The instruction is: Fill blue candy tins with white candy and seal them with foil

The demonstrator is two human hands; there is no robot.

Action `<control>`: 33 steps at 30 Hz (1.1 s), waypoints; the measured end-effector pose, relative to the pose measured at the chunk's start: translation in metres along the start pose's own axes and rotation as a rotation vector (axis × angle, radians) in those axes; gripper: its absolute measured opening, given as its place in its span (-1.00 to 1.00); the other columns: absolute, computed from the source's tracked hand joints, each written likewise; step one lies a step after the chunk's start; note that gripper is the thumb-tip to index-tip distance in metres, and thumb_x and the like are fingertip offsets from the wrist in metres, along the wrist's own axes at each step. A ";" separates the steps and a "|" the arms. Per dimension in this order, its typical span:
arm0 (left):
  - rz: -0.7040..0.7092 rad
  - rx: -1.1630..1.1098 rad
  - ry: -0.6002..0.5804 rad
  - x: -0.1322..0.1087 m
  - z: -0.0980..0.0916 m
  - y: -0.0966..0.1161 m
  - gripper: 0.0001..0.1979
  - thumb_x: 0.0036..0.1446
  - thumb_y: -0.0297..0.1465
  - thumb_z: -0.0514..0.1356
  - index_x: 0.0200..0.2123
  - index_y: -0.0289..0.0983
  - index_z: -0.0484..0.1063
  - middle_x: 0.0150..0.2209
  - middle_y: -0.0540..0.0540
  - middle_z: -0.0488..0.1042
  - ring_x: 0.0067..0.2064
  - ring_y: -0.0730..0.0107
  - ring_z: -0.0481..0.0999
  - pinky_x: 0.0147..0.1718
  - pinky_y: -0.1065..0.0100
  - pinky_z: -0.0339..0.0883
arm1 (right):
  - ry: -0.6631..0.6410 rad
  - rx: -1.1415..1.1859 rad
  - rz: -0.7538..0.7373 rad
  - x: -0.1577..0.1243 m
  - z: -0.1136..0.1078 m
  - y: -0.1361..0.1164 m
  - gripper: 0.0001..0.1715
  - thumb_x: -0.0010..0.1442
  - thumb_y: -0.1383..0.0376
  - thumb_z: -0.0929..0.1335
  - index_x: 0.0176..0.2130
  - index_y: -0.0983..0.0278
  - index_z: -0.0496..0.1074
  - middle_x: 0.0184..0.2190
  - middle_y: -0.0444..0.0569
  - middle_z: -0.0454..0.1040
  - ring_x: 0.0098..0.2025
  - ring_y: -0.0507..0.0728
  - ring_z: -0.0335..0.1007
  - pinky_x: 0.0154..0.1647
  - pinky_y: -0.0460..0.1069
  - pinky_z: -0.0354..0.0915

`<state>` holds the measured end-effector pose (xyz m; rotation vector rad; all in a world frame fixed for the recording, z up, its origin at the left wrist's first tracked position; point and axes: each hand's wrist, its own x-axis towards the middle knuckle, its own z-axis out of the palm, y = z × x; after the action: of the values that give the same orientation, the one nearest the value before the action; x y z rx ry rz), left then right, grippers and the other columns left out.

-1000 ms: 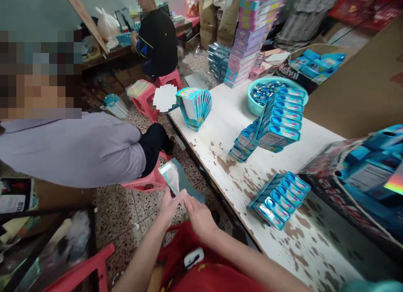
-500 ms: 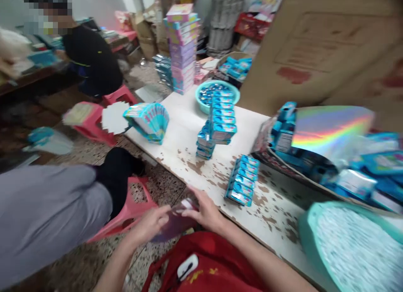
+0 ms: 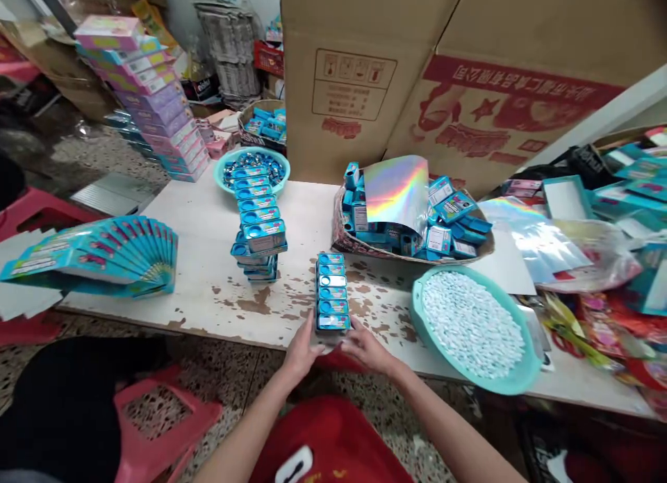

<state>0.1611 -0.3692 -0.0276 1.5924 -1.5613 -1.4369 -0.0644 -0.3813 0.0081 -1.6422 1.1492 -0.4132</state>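
Observation:
A short row of small blue boxes (image 3: 332,288) with round holes in their tops lies near the table's front edge. At its near end, my left hand (image 3: 302,347) presses against the left side, and my right hand (image 3: 367,347) holds the right side. The fingers of both hands curl in under the near end, where their tips are partly hidden. Farther left stands a taller stack of the same boxes (image 3: 265,234). Behind that stack is a turquoise basin (image 3: 283,184) of small shiny blue pieces.
A carton (image 3: 341,243) of loose blue boxes, with a shiny silver sheet (image 3: 396,194) on it, stands behind. A turquoise basin (image 3: 424,330) of small white pieces sits right. Fanned blue cartons (image 3: 125,254) lie left, near a red stool (image 3: 161,413). Large cardboard boxes (image 3: 359,73) rise behind the table.
My view has swung right. My hands have gone from a purplish, see-through item beside the table to the near end of the box row. That item is out of sight.

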 end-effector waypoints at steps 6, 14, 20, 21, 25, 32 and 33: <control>-0.016 0.228 0.267 0.036 0.031 -0.005 -0.41 0.00 -0.55 0.08 0.17 -0.33 0.22 0.04 -0.23 0.42 0.06 0.15 0.39 0.03 0.21 0.26 | 0.049 0.109 0.024 0.027 0.008 0.019 -0.61 0.14 0.07 0.34 -0.47 0.35 0.39 0.29 0.11 -0.03 0.32 0.24 -0.12 0.24 0.10 0.05; -0.140 0.352 0.474 0.095 0.006 0.015 -0.64 0.13 -0.33 0.16 -0.02 -0.34 0.40 -0.12 -0.28 0.50 -0.06 0.06 0.47 -0.09 0.18 0.31 | -0.062 0.163 -0.012 0.109 -0.034 0.017 -0.71 0.09 0.16 0.36 -0.48 0.34 0.36 0.34 0.02 -0.19 0.30 0.23 -0.03 0.23 0.06 0.07; -0.149 0.407 0.513 0.113 0.000 0.019 -0.55 0.12 -0.30 0.20 0.06 -0.33 0.35 -0.05 -0.29 0.48 0.00 0.05 0.45 -0.05 0.18 0.30 | -0.101 0.206 -0.045 0.132 -0.041 0.027 -0.65 0.07 0.06 0.38 -0.40 0.32 0.43 0.35 -0.04 -0.22 0.32 0.22 -0.07 0.27 0.04 0.01; -0.146 0.412 0.504 0.113 0.001 0.021 -0.53 0.12 -0.31 0.20 0.08 -0.34 0.33 -0.04 -0.29 0.48 0.01 0.05 0.45 -0.04 0.18 0.30 | -0.098 0.206 -0.042 0.132 -0.041 0.027 -0.65 0.07 0.06 0.38 -0.42 0.32 0.43 0.35 -0.05 -0.22 0.31 0.22 -0.07 0.27 0.04 0.01; -0.134 0.371 0.441 0.110 -0.007 0.028 -0.53 0.11 -0.34 0.19 0.09 -0.38 0.33 -0.03 -0.31 0.47 0.01 0.03 0.44 -0.03 0.17 0.28 | -0.097 0.228 -0.042 0.125 -0.042 0.019 -0.62 0.06 0.03 0.39 -0.37 0.32 0.46 0.33 -0.01 -0.13 0.32 0.22 -0.09 0.28 0.05 -0.03; -0.189 0.100 0.200 0.046 -0.049 0.018 -0.64 0.14 -0.15 0.12 -0.09 -0.22 0.47 -0.21 -0.07 0.56 -0.16 0.28 0.51 -0.16 0.35 0.31 | 0.107 0.321 0.220 0.066 -0.033 0.010 -0.54 0.06 -0.05 0.36 -0.32 0.30 0.41 -0.29 -0.04 0.44 -0.25 0.10 0.33 -0.18 -0.01 0.27; -0.160 0.158 0.124 0.034 -0.050 0.016 -0.69 0.11 -0.15 0.15 -0.17 -0.19 0.50 -0.25 -0.04 0.56 -0.19 0.29 0.51 -0.20 0.36 0.30 | 0.166 0.354 0.254 0.054 -0.030 0.013 -0.54 0.07 -0.06 0.35 -0.34 0.30 0.37 -0.42 -0.10 0.40 -0.37 0.05 0.28 -0.30 -0.05 0.24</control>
<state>0.1919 -0.4204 -0.0084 1.8989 -1.5376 -1.2928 -0.0666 -0.4431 -0.0053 -1.1570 1.3053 -0.5603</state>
